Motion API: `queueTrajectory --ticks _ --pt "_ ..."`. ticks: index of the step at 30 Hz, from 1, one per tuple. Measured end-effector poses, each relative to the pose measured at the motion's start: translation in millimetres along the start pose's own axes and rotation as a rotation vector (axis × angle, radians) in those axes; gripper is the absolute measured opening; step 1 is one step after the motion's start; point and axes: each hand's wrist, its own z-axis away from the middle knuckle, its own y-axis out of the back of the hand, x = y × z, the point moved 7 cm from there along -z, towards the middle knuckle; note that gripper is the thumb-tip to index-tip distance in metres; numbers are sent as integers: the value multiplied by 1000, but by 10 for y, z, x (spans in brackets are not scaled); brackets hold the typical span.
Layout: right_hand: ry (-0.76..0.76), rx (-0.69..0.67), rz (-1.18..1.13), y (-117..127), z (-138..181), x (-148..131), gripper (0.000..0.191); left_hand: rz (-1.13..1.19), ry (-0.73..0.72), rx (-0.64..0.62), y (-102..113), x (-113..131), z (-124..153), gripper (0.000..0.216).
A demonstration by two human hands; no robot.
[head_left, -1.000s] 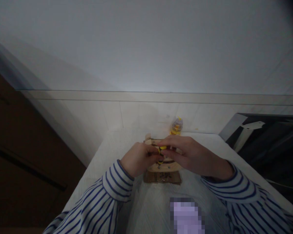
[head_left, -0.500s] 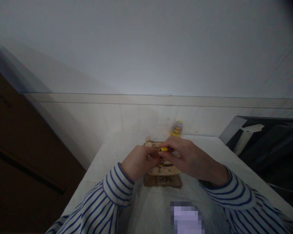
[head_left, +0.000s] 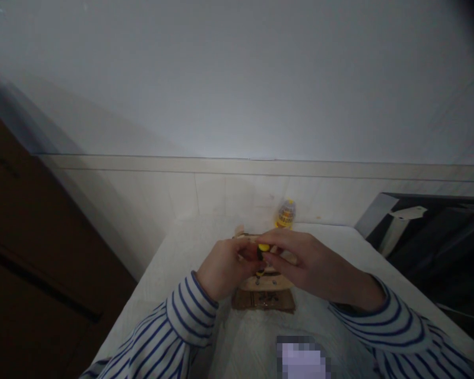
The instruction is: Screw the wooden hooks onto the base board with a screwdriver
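Note:
Over a light wooden piece (head_left: 263,284) on the table, my two hands meet at a small black-and-yellow screwdriver (head_left: 264,247), held upright. My right hand (head_left: 314,263) pinches its yellow-topped handle from the right, thumb and index finger close together. From the left, my left hand (head_left: 227,268) is closed around its lower part, fingertips near the wood. Small metal fittings show along the wood's front edge. My fingers hide the tool's tip and much of the wooden piece. Under the wood's near side lies a brown printed packet (head_left: 264,301).
A clear bottle with yellow lettering (head_left: 285,215) stands behind my hands by the wall. A blurred-out rectangle (head_left: 303,360) lies near the front edge of the white-covered table (head_left: 169,263). Dark furniture is at left; a black panel (head_left: 438,252) leans at right.
My right fingers have shifted around the screwdriver's handle, so more of its black side shows. The whole scene sits slightly lower in view. The wooden piece stays in place.

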Motion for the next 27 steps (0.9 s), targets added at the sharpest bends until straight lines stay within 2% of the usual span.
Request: queueTrajectory --ticks 9,14,22,27 --pt "26 -48 36 -20 16 -8 24 -165 99 9 -15 10 34 20" --pt "33 -45 88 -16 23 -6 23 -209 62 16 -5 53 31 18" --pt "28 -43 137 0 14 -10 20 -181 -21 -41 -32 85 13 17" --pt "2 -40 186 -4 13 -2 14 -97 -92 -121 -69 131 11 19"
